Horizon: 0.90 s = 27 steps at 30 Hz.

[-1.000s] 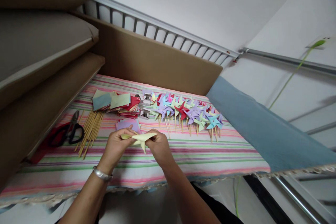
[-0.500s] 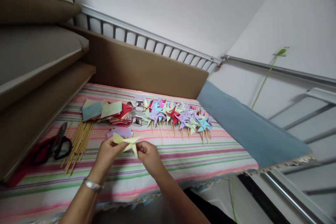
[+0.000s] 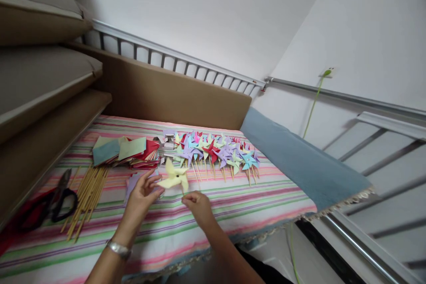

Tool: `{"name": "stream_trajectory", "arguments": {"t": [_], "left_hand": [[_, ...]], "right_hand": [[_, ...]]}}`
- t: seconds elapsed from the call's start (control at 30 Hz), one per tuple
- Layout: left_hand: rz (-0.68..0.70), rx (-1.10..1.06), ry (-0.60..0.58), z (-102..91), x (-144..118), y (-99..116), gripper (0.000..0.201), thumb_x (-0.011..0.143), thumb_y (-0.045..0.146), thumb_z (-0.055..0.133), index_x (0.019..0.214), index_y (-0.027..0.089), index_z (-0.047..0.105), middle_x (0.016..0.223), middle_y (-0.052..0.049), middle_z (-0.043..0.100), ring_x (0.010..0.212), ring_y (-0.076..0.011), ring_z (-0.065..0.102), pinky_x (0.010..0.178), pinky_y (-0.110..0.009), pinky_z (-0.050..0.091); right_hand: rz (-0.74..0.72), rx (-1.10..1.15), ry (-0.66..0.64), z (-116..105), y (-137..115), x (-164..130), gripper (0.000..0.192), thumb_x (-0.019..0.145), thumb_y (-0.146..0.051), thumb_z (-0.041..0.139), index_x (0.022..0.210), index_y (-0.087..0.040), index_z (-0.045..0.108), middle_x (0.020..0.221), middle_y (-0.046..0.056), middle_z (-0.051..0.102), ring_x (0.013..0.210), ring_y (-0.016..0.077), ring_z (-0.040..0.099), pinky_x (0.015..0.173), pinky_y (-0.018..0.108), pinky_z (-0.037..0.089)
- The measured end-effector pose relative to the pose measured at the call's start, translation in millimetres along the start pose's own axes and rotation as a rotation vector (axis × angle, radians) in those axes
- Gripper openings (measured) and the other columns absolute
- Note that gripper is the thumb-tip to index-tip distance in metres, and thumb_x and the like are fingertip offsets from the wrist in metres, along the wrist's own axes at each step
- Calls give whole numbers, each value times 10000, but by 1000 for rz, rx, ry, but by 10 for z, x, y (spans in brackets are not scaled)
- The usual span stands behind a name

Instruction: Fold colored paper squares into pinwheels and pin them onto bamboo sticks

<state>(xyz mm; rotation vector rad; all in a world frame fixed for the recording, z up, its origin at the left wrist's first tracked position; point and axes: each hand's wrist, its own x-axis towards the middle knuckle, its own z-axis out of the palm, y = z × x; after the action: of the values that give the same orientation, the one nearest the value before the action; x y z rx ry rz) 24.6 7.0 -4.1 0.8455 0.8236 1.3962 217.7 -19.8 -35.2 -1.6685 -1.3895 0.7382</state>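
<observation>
A pale yellow paper pinwheel (image 3: 176, 176) with a dark spot at its centre is held up over the striped cloth. My right hand (image 3: 199, 207) pinches it just below the blades; its stick is mostly hidden by my fingers. On the left side, my left hand (image 3: 143, 193) has its fingers apart around the tip of one blade; whether it touches the paper I cannot tell. Purple paper (image 3: 131, 184) lies partly behind my left hand. Finished pinwheels (image 3: 224, 155) in purple, red, green and blue lie in a cluster on sticks beyond my right hand.
Stacks of coloured paper (image 3: 133, 148), small open boxes (image 3: 168, 142), a bundle of thin sticks (image 3: 87, 202) and dark-handled scissors (image 3: 58, 202) lie on the striped cloth (image 3: 253, 204). Brown cushions (image 3: 43, 93) rise at left. A brown board (image 3: 173, 97) stands behind, before a metal rail.
The pinwheel has been turned to face me and lifted slightly. My left hand has loosened from its blade, and my right hand now grips below it. The view has shifted slightly right.
</observation>
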Motion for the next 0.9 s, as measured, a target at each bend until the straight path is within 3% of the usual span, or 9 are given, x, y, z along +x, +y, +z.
{"name": "stream_trajectory", "arguments": {"t": [0.2,0.4,0.5,0.7,0.83,0.9], "left_hand": [[-53,47,27,-109,16,15,598,532,263,783,1079,168,561,1026,-76,639,816,-134,604,777,-263,480],[-79,68,23,-114,-4,52,561,542,290,777,1050,158,577,967,-75,672,810,-148,624,744,-254,486],[-83,62,28,-105,-6,45,542,531,288,783,1022,158,594,925,-71,689,805,-163,634,727,-264,498],[-51,32,92,-163,1,74,496,530,258,788,987,159,624,879,-62,706,810,-161,642,730,-253,503],[61,-96,291,-356,75,177,379,561,210,764,915,154,639,813,-34,705,749,-122,645,715,-212,496],[75,-226,392,-482,112,229,267,591,171,727,841,152,637,727,-15,691,672,-116,642,670,-219,506]], "right_hand": [[195,-20,103,-422,259,526,160,756,-271,601,726,-126,660,585,-10,621,564,135,573,531,237,424],[313,-71,67,-491,428,824,259,866,-315,536,1051,-136,569,1041,55,601,856,162,603,722,339,518],[321,-79,67,-440,469,901,288,864,-312,538,1100,-147,553,1108,65,578,917,187,591,759,363,514],[282,-72,138,-439,501,925,251,861,-313,544,1033,-134,577,1017,53,612,840,157,606,721,337,517],[189,-55,257,-455,525,747,247,779,-332,586,871,-109,641,752,44,669,675,170,624,622,290,489],[114,-53,312,-390,531,576,279,761,-359,548,858,-118,650,719,57,676,666,194,627,609,295,479]]}}
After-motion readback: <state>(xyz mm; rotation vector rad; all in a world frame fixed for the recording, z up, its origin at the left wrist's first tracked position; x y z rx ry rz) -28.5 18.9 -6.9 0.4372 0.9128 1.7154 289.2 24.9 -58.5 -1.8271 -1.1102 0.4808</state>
